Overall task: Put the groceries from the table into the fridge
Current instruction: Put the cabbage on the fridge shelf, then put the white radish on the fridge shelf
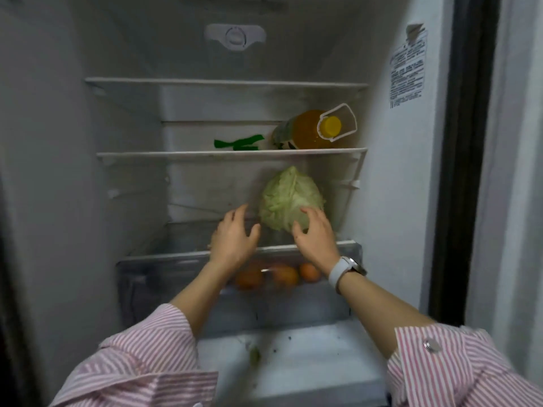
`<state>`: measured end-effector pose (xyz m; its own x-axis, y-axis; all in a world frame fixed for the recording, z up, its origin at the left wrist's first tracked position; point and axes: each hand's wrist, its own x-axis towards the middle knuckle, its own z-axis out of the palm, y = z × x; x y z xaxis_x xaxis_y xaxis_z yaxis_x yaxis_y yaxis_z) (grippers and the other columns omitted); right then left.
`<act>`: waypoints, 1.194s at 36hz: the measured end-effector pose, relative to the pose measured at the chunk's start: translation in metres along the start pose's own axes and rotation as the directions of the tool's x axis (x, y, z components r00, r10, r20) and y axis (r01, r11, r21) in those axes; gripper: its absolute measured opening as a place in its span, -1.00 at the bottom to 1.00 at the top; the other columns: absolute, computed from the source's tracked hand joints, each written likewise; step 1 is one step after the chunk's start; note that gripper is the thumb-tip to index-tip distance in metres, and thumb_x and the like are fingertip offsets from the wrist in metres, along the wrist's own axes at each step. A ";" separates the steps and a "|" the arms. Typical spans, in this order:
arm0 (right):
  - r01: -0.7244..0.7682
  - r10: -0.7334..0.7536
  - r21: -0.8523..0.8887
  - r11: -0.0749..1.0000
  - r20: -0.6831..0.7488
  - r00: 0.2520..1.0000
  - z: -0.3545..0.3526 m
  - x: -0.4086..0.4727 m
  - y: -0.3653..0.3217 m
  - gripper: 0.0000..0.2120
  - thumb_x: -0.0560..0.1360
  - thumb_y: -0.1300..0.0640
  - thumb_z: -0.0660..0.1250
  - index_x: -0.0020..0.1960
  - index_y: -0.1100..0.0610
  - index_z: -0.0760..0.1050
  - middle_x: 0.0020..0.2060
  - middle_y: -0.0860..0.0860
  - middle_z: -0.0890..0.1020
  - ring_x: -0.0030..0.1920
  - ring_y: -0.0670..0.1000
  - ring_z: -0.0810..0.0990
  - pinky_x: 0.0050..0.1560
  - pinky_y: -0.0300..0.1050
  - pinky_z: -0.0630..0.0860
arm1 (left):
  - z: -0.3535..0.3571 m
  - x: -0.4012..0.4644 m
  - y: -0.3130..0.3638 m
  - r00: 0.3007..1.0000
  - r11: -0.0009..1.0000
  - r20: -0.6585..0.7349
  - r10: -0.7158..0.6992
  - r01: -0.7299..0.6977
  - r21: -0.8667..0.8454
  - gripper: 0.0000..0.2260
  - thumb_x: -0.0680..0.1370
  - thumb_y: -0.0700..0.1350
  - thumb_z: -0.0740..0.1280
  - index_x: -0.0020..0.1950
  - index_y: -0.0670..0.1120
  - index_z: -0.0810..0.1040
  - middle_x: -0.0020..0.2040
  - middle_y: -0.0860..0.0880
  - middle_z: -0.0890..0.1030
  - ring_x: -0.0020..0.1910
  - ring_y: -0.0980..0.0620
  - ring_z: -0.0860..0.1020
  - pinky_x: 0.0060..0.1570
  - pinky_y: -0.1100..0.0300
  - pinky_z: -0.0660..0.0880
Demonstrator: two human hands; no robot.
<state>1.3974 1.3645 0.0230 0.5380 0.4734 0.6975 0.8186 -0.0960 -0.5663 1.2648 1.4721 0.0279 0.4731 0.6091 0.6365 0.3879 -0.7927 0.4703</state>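
Observation:
A pale green cabbage (289,198) rests on the lowest glass shelf (191,251) of the open fridge, right of centre. My right hand (316,235) is open, its fingers curved against the cabbage's lower right side. Spread open just left of the cabbage, my left hand (235,236) is close to it but apart and holds nothing. On the shelf above, an oil bottle (311,130) with a yellow cap lies on its side, next to a green packet (239,142).
Several orange-brown round fruits (283,274) lie in the clear drawer (141,277) under the cabbage shelf. The top shelf (226,81) holds nothing. A white ledge (308,356) with a few specks lies below the drawer. The fridge's right wall carries a label (408,66).

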 end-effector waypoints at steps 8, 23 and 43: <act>0.166 -0.178 0.094 0.982 0.140 0.974 -0.019 -0.171 -0.028 -0.63 0.45 0.05 0.12 0.13 0.21 0.51 0.07 0.11 0.57 0.14 0.11 0.48 0.21 -0.23 0.26 | -0.038 -0.192 -0.003 0.995 0.982 -0.064 0.080 -0.067 0.177 -0.51 0.43 0.07 0.10 0.26 -0.11 0.48 0.19 -0.11 0.55 0.15 -0.15 0.52 0.12 -0.08 0.47; 0.304 -0.353 0.208 0.930 0.741 0.571 0.034 -0.504 -0.134 -0.58 0.41 -0.02 0.06 0.05 0.13 0.58 -0.04 0.06 0.64 0.04 0.14 0.60 0.07 0.08 0.49 | -0.172 -0.589 -0.106 0.878 0.689 0.014 -0.478 0.365 0.626 -0.61 0.39 0.04 0.13 0.09 -0.05 0.56 0.04 -0.07 0.61 0.02 -0.11 0.59 -0.02 -0.10 0.49; 0.217 -0.810 0.839 0.498 0.540 -0.227 0.087 -0.921 -0.620 -0.68 0.55 0.06 0.13 0.25 0.10 0.45 0.19 0.05 0.55 0.19 0.10 0.48 0.17 0.03 0.43 | -0.635 -1.044 -0.090 0.132 -0.190 -0.694 -0.707 0.911 0.367 -0.67 0.53 -0.06 0.27 0.28 -0.09 0.47 0.25 -0.09 0.50 0.24 -0.10 0.46 0.22 -0.08 0.34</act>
<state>0.3767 1.0646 -0.3062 -0.8942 0.4431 0.0634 0.3561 0.7900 -0.4992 0.2332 0.8921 -0.2907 -0.7614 0.6241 0.1758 0.6471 0.7145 0.2661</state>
